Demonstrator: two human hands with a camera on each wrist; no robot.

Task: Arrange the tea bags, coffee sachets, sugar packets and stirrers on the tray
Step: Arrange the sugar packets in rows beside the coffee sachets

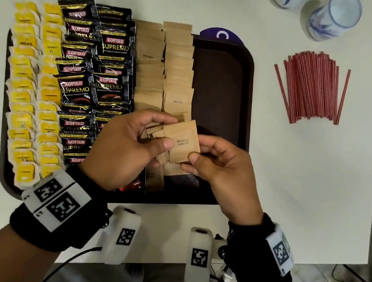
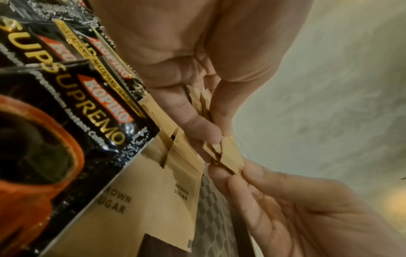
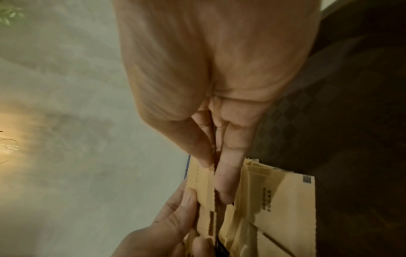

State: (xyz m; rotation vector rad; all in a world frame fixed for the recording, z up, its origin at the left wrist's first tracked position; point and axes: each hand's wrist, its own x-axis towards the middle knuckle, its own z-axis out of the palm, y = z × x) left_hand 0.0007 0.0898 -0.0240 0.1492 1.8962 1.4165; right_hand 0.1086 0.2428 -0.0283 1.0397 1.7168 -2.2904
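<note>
The small flat tan paper brown-sugar packet [image 1: 180, 143], printed "BROWN SUGAR", is the top one of a fanned handful of like packets [image 1: 156, 136] held above the near end of the tray. The left hand [image 1: 127, 148] has its grip closed on that handful, thumb on top and fingers curled beneath; the right hand [image 1: 219, 171] pinches the top packet's near right corner between thumb and fingertips [image 3: 228, 175], apparently to peel it off. Such a packet should be very light and limp, the loose sugar shifting inside, its paper smooth enough to slide over its neighbours; a light pinch at a crimped edge or corner, where no sugar bulges, looks the surest hold, and a hard squeeze might crease or burst the seam. Just beyond the two grips, two overlapping columns of laid sugar packets [image 1: 165, 68] run away across the dark brown plastic tray [image 1: 246, 96]. Left of the left grip lie columns of glossy black Kopiko coffee sachets [image 1: 93, 68], then yellow-tagged tea bags [image 1: 30, 80] farther left. Beyond the right grip, the tray's right strip is bare. Well to its right, on the white table [image 1: 296, 184], lies a loose sheaf of thin red stirrers [image 1: 312, 88], not yet on the tray. Two blue-and-white ceramic cups [image 1: 334, 15] stand at the far edge.
</note>
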